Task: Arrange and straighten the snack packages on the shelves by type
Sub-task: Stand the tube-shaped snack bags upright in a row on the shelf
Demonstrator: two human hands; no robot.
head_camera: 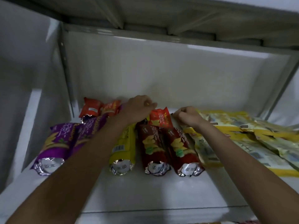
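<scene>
On the white shelf [145, 188], snack packages lie in a row with their foil ends toward the camera: two purple tubes [55, 144] at the left, a yellow tube [123, 149] in the middle, then two dark red tubes [152, 147] side by side. Behind the purple ones, near the back wall, sit two orange-red packs [91, 108]. At the right lies a loose overlapping heap of flat yellow bags [252, 135].

The left hand [137, 109] reaches over the yellow tube, its fingers curled; the fingertips meet the top edge of a small red pack [160, 118] that stands tilted behind the dark red tubes, though whether they truly pinch it cannot be told. The right hand [188, 116] rests just right of that pack, fingers curled down onto the near edge of the yellow bags; its grip is hidden.
</scene>
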